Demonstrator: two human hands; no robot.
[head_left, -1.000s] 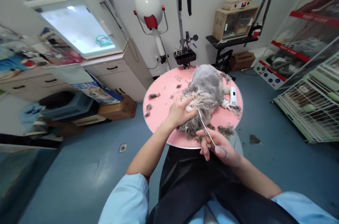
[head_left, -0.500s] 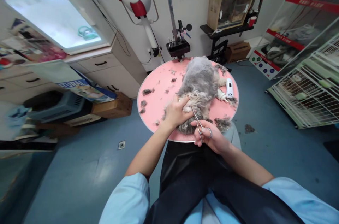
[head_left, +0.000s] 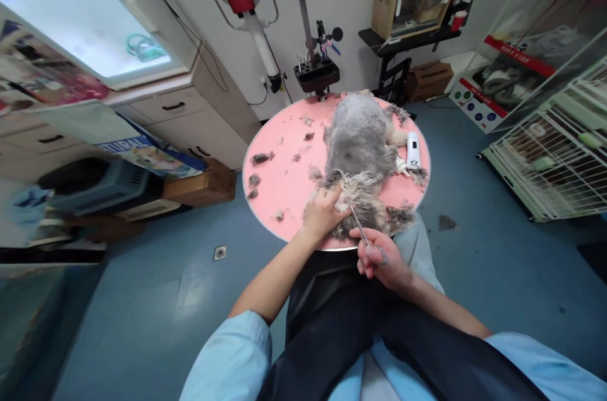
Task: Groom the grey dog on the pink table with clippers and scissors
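Observation:
A grey dog [head_left: 358, 135] lies on the round pink table [head_left: 284, 192], its back clipped short and its shaggy head end towards me. My left hand [head_left: 325, 214] is closed on the long pale fur at the head, thumb across it; the exact hold is hidden. In my right hand [head_left: 382, 262] is a slim ring-handled metal tool [head_left: 359, 224], scissors or a clamp. Its tip reaches the fur beside my left thumb, and its rings sit at my fingers. White clippers [head_left: 413, 151] and a white nozzle bottle [head_left: 402, 166] lie right of the dog.
Cut fur tufts [head_left: 262, 158] are scattered over the table. A tool holder [head_left: 317, 76] on a post stands at the far edge, near a white dryer [head_left: 258, 40]. Cabinets [head_left: 175, 113] stand left, a wire cage [head_left: 550, 160] right.
The view has shifted slightly. My right hand has turned the tool, and its handles now appear closer together. My left hand keeps its hold at the dog's head.

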